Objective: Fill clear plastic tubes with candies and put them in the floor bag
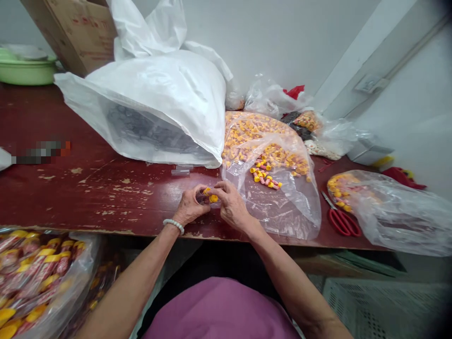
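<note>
My left hand (190,205), with a beaded bracelet at the wrist, is closed around a clear plastic tube over the front of the table. My right hand (231,205) meets it from the right, its fingers pinched on a small yellow-capped piece (213,198) at the tube's mouth. Just beyond my hands lie clear empty tubes (180,173). A large white sack (158,89) lies open with clear tubes inside. To its right, an open clear bag (282,207) holds many small yellow-capped pieces (266,179), some spilled near its mouth.
Red-handled scissors (344,223) lie right of the bag, beside another clear bag (406,212). At lower left, a bag of filled tubes (38,273) stands below the red table (116,202). A cardboard box (84,33) and green basin (26,70) sit at back left.
</note>
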The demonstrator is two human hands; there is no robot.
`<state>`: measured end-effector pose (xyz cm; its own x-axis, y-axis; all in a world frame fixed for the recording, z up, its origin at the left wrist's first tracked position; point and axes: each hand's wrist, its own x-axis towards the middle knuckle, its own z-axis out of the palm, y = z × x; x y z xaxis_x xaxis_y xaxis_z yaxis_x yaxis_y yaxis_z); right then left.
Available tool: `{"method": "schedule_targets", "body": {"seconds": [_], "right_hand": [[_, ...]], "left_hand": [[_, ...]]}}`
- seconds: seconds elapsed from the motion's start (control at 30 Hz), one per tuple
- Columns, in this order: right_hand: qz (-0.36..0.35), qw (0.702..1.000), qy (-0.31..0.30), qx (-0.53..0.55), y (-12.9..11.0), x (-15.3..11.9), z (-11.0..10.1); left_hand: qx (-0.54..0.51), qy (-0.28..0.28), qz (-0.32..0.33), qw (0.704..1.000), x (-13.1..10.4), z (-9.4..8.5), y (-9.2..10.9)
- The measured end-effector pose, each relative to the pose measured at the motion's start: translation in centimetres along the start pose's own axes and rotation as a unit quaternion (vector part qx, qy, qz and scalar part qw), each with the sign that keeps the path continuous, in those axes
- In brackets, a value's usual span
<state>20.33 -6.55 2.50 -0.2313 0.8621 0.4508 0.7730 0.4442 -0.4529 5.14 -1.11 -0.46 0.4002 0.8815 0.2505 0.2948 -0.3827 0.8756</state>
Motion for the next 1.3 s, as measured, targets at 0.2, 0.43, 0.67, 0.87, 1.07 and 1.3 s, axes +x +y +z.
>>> {"method": "schedule_targets", "body": {"seconds": [0.2,0.43,0.67,0.87,1.07,1.3], "right_hand": [[0.133,0.984,0.084,-0.084,4.6,-0.1,-3.4],[0.321,0.923,0.054,-0.204,13.1,0.5,-5.9],[0.326,0.93,0.081,-0.151,11.7,1.1,-6.2],[0.17,0.944,0.165,0.229,1.5,1.7,-1.8],[0.057,0.984,0.121,0.121,-1.6,1.3,1.3],[-0.017,0.996,0.036,-0.083,-2.2,0.2,0.0]], "left_hand": [[-0.022,0.019,-0.007,1.0,0.1,0.6,-0.4],[-0.041,0.016,-0.01,0.999,0.2,0.7,0.0],[-0.059,0.03,-0.023,0.998,0.3,0.8,0.5],[-0.052,-0.005,-0.038,0.998,0.4,0.7,0.7],[0.053,0.01,0.008,0.999,0.3,0.3,0.2],[0.03,-0.011,0.012,0.999,0.3,0.2,0.2]]}}
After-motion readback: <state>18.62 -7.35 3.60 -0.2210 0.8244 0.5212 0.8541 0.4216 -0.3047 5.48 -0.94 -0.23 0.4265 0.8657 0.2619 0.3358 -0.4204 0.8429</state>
